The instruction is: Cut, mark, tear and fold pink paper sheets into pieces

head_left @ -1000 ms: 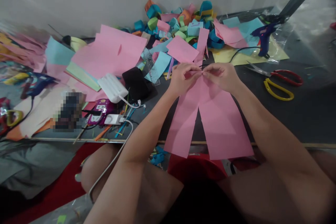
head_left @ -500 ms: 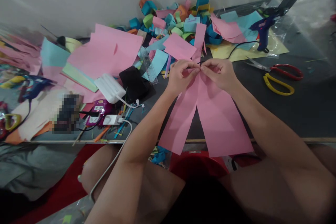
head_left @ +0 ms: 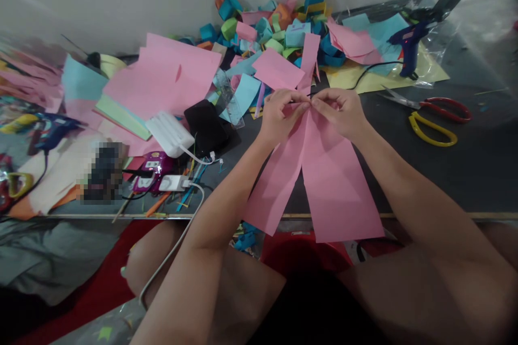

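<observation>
Pink paper (head_left: 338,188) hangs over the table's front edge, split into two wide flaps below my hands, with a narrower strip (head_left: 311,54) reaching up beyond them. My left hand (head_left: 284,111) pinches the paper at the top of the split. Right beside it, fingertips almost touching, my right hand (head_left: 339,109) pinches the same paper. The fingertips hide the exact spot being held. Scissors with one red and one yellow handle (head_left: 434,136) lie open to the right of my right hand.
Coloured paper loops (head_left: 263,29) are heaped against the wall. A blue glue gun (head_left: 409,48) stands at the back right. Pink sheets (head_left: 162,81), a white power bank (head_left: 169,135), a black case (head_left: 206,126) and a purple power strip (head_left: 152,172) lie left. A red bin (head_left: 303,253) is below.
The lower flaps of the pink paper have swung slightly left. Both hands keep their pinch on it, and the view has shifted a little.
</observation>
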Tool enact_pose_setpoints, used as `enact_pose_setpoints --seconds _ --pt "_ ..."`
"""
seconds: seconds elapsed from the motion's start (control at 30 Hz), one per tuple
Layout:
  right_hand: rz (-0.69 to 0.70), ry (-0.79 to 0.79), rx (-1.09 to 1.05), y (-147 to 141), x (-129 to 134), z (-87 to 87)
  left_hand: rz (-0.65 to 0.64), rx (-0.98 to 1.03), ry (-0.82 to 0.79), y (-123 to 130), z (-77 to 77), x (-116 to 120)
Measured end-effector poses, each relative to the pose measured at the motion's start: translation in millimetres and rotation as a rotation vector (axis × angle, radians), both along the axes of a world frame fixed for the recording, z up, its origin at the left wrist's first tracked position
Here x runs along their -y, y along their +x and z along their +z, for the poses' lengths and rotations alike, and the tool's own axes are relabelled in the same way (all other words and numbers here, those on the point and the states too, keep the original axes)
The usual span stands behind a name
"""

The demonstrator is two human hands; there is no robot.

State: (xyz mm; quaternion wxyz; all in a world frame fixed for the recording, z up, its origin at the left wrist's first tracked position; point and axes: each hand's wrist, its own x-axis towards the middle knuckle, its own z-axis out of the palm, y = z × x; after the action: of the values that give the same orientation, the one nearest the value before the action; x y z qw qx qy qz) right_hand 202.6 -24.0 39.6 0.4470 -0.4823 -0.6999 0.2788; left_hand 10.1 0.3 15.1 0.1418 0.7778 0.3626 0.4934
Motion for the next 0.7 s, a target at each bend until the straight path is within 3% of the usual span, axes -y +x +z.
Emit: enact_pose_setpoints --seconds 0.13,0.23,0.43,0.7 --pt "0.001 0.004 0.092 7.1 -3.4 -0.5 -0.005 -0.058 -0.147 -5.2 -1.8 -4.6" --pt "0.060 -0.080 0.176 19.6 -12.2 -6.4 0.010 -0.150 -0.301 -10.9 -5.8 -10.5" --pt "0.159 -0.267 0.276 44.9 -32.1 -21.5 0.049 -0.216 -0.369 -20.6 -10.5 -20.8" --pt "0.103 -0.153 0.313 49.4 -37.6 -27.5 0.033 -0.227 -0.414 -27.1 -13.7 -25.8"
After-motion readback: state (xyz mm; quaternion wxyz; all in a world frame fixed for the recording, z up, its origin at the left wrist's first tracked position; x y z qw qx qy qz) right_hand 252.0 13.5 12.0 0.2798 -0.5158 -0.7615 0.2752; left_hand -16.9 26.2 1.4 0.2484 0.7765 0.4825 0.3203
